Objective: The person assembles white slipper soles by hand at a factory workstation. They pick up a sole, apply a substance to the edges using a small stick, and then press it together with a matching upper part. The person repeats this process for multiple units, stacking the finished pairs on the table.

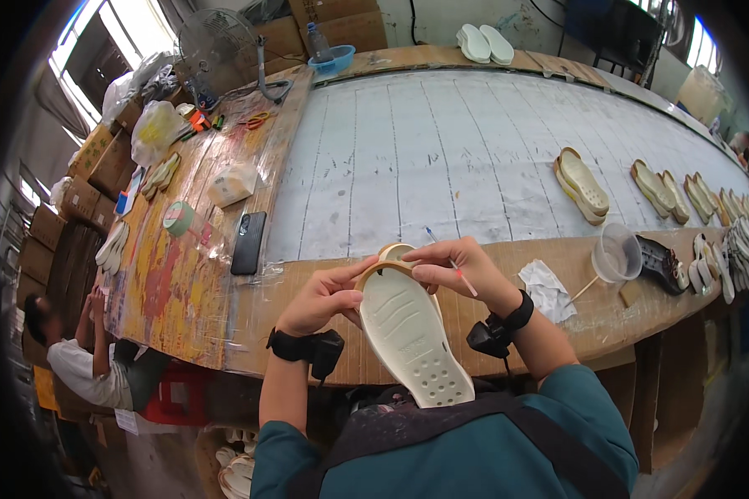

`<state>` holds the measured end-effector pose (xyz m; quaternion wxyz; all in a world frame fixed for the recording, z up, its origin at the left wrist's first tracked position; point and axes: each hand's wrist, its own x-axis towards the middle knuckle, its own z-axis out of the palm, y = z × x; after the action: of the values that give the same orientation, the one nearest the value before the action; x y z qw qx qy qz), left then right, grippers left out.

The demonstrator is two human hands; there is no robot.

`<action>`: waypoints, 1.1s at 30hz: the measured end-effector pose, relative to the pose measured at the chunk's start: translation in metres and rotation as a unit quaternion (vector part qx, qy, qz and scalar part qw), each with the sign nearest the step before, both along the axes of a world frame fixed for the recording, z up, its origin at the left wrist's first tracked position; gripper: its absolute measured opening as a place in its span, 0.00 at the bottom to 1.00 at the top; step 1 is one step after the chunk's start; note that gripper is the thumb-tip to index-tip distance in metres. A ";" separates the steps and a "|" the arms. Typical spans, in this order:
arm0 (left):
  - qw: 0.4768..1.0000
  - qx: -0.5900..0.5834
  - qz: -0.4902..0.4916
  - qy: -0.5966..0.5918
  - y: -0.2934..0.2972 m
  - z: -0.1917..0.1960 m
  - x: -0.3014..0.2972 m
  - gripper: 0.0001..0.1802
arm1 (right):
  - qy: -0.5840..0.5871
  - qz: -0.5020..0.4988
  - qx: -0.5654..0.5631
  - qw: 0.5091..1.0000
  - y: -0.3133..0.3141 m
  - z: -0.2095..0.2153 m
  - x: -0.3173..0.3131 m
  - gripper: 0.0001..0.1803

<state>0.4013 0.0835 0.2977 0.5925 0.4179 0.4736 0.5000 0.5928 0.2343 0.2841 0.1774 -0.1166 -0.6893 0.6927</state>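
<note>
Left hand point(320, 298) fingers pinch the far rim of the cream sole point(402, 320); right hand point(477, 268) fingers steady that end and grip a slim pen point(465, 282), likely for quick access. Sole tilts over the counter point(503, 259) edge; lower end by the apron point(408, 432), probably for bracing

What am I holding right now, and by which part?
A white shoe sole, gripped at its far end by your left hand and right hand; the right also holds a slim pen.

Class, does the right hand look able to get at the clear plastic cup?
Probably not while the right hand holds a pen and sole; nothing tall blocks its way to the cup.
</note>
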 end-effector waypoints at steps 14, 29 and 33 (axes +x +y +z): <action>0.942 0.173 0.116 0.262 0.026 0.012 0.012 0.23 | -0.146 0.117 -0.331 0.925 -0.049 -0.047 0.041 0.18; 0.992 0.056 -0.051 -0.102 -0.002 -0.021 0.032 0.29 | 0.066 -0.274 0.116 0.952 0.004 0.012 0.057 0.21; 0.998 0.047 -0.020 0.039 -0.010 -0.041 0.083 0.28 | 0.120 -0.207 0.143 0.960 -0.022 0.018 0.028 0.23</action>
<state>0.4842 0.0734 0.2571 0.5631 0.4737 0.4643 0.4929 0.6211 0.2123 0.3016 0.4132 -0.1464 -0.7158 0.5435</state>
